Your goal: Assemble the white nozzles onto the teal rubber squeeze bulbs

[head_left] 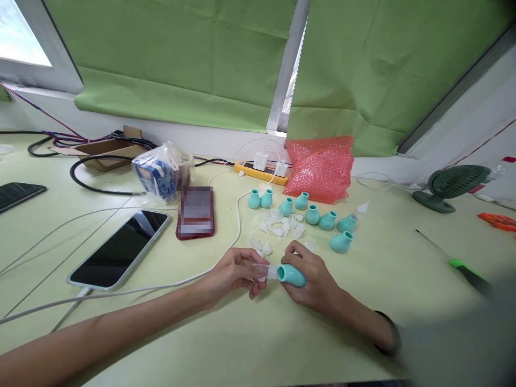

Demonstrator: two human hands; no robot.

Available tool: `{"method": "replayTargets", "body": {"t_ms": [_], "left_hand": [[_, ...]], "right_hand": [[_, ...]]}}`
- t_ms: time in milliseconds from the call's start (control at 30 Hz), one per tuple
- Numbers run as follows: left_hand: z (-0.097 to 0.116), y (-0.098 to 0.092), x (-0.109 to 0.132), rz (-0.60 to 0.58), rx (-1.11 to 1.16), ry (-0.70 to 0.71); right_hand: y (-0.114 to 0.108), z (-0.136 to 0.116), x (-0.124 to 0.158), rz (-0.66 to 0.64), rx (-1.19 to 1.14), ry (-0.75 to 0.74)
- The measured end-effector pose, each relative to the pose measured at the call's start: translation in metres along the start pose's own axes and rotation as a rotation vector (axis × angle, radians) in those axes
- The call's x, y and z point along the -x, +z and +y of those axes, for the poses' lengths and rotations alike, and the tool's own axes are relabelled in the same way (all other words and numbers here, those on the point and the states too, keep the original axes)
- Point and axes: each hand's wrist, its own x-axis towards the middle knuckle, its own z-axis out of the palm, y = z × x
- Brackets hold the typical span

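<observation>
Red pack [318,169]: is lying at the back of the counter [226,349], against the wall.
Left hand [237,271]: its grip is pinching a clear nozzle [272,272], in front of the red pack and slightly left; fingers are hiding part of the nozzle.
Right hand [314,277]: its grip is closing around the held bulb [296,277], in front of the red pack; the bulb's far end is disappearing in the palm.
Mouth of the held bulb: is facing the nozzle; whether the tip is entering or only meeting it, I cannot tell.
Loose bulbs [312,216]: eight are standing or leaning in front of the red pack and to its left; one is carrying a nozzle.
Clear pieces [284,223]: are overlapping in front of the red pack, too jumbled for counting.
Power strip [260,173]: is lying left of the red pack, its right end reaching the pack's edge.
Red phone [196,212]: is resting left of the red pack, its screen showing only blurred blocks.
Black phone [18,196]: is lying far left of the red pack, running out of view.
Screwdriver [455,263]: is lying right of the red pack and nearer, its handle end blurring into grey.
</observation>
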Motion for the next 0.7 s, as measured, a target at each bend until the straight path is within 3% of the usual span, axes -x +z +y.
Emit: {"method": "replayTargets", "body": {"t_ms": [200,400,567,700], "left_hand": [[0.000,0.002,0.000,0.009,-0.049,0.011],[-0.001,0.006,0.001,0.112,-0.181,0.031],[0.000,0.009,0.007,0.149,-0.631,0.201],[-0.002,0.009,0.013,0.084,-1.043,0.420]], "right_hand": [[0.008,0.002,0.003,-0.007,0.101,-0.061],[0.014,0.002,0.007,0.013,0.122,-0.084],[0.014,-0.001,0.008,-0.050,0.041,-0.022],[0.013,-0.004,0.007,-0.155,-0.057,0.035]]}}
